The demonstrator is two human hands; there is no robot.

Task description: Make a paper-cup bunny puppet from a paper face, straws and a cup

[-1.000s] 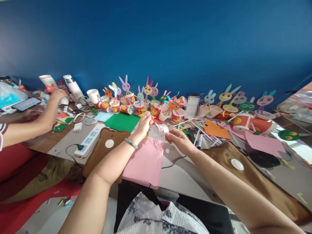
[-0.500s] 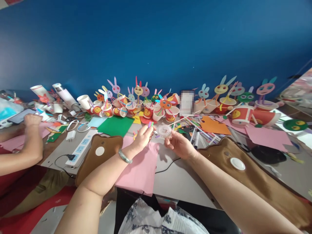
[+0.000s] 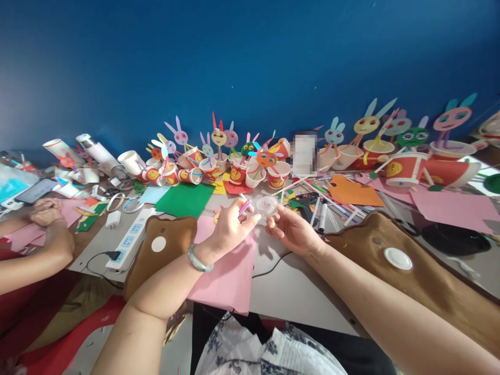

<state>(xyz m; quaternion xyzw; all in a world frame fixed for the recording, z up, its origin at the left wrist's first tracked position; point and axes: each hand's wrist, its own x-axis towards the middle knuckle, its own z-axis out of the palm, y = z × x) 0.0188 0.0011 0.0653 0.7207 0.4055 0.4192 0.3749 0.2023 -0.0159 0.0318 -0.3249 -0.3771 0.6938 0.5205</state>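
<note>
My left hand (image 3: 230,225) is closed, its fingers holding slim purple and white pieces (image 3: 245,204) that look like pens or narrow strips; I cannot tell which. My right hand (image 3: 296,229) pinches the edge of a small, round, clear plastic case (image 3: 266,206). The left thumb reaches close to the case, and whether it touches is unclear. Both hands are above the table; a pink paper sheet (image 3: 230,276) lies under my left hand.
Red-and-white paper cups (image 3: 278,174) bearing paper rabbit figures (image 3: 219,138) line the blue wall. Green paper (image 3: 185,199), a power strip (image 3: 132,239) and two brown plush pads (image 3: 160,265) lie around. Pens (image 3: 322,217) are scattered right. A co-worker's hands (image 3: 47,211) rest at left.
My left hand has turned and its thumb has come nearer the clear case. The right hand still holds the case. The co-worker's hands have come together, and the view has shifted slightly.
</note>
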